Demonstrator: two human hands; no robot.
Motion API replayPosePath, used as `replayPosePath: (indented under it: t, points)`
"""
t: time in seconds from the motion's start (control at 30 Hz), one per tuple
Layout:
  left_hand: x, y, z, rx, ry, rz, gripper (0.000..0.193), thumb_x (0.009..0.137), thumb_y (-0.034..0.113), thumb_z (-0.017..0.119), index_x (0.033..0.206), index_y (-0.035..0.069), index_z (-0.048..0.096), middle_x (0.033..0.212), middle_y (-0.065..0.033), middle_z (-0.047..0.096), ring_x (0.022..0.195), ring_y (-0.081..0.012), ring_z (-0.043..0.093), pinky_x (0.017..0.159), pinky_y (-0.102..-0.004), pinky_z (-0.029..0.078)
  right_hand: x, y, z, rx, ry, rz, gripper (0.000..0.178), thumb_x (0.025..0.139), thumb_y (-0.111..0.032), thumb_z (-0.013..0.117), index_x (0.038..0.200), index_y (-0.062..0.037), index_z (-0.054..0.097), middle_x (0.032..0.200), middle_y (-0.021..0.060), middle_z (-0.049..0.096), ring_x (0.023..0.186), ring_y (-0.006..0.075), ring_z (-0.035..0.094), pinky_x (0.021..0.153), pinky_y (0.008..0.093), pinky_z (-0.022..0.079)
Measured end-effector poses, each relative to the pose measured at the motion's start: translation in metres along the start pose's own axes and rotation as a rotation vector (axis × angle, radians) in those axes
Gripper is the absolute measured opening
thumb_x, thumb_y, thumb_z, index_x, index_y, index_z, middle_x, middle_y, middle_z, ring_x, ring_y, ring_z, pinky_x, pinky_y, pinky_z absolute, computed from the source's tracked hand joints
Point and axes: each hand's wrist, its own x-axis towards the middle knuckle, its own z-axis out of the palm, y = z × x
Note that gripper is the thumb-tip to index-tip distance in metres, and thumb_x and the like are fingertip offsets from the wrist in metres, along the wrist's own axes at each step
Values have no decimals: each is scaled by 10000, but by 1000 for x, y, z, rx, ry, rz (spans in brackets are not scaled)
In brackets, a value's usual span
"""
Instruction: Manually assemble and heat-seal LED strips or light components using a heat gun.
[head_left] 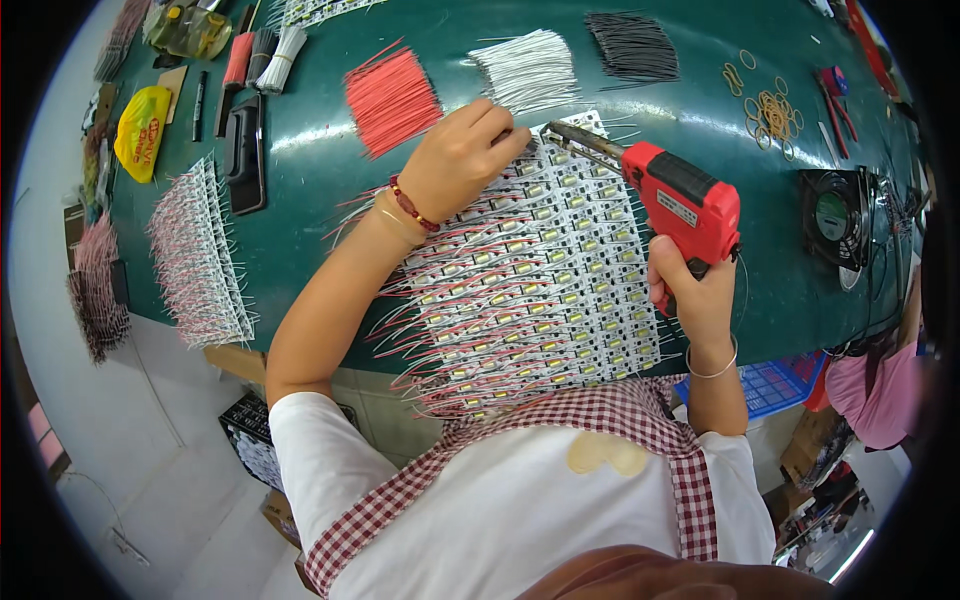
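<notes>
My right hand (698,292) grips the handle of a red and black soldering gun (680,195). Its long metal nose points left, and the tip is at the far edge of a panel of white LED circuit boards (585,300). Close beside that tip, my left hand (460,165) is closed in a pinch over the panel's far left part; whatever lies between the fingertips is hidden. Many thin red and white wires stick out from the panel's left side. Just beyond my left hand lie a bundle of red wires (392,100) and a bundle of white wires (527,70).
Black wires (632,48) lie at the far side of the green table (300,240). Rubber bands (773,115), pliers (838,105) and a small black fan (835,218) are at the right. To the left are another wired panel (203,260), a black case (244,155) and a yellow bag (143,133).
</notes>
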Motion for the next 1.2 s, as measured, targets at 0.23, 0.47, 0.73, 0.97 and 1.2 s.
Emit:
replayPosePath:
  t: [0.23,0.47,0.73,0.97,1.2]
  points:
    - [1,-1,4,13,-18,20,233,703,29,593,931,54,637,826,-55,526,775,-208,544,644,-309,484,-3,5,1,-117,33,14,209,800,-155,739,872,3,622,631,4,585,458,57,523,416,205,421]
    - [1,-2,6,2,-12,26,207,707,35,593,911,47,626,817,-61,510,773,-211,538,642,-307,481,-6,2,4,-25,42,9,202,801,-151,740,860,-2,618,635,4,586,462,57,520,425,206,420]
    - [1,-1,6,13,-11,29,208,705,31,592,911,37,623,812,-65,503,772,-212,537,636,-306,480,-6,2,4,-33,16,-1,176,817,-140,721,844,-2,616,615,-7,574,460,52,514,425,203,415]
    - [0,0,8,6,13,35,215,703,26,592,916,30,620,822,-69,508,777,-214,540,635,-310,484,-7,1,6,-52,16,-16,159,824,-128,710,832,-4,611,609,-3,577,452,56,516,416,203,410]
    - [0,0,8,8,6,33,216,701,25,597,916,27,618,822,-71,507,779,-218,540,642,-313,484,-10,-4,0,60,74,-123,132,864,-97,650,818,6,581,593,30,571,453,87,541,413,215,416]
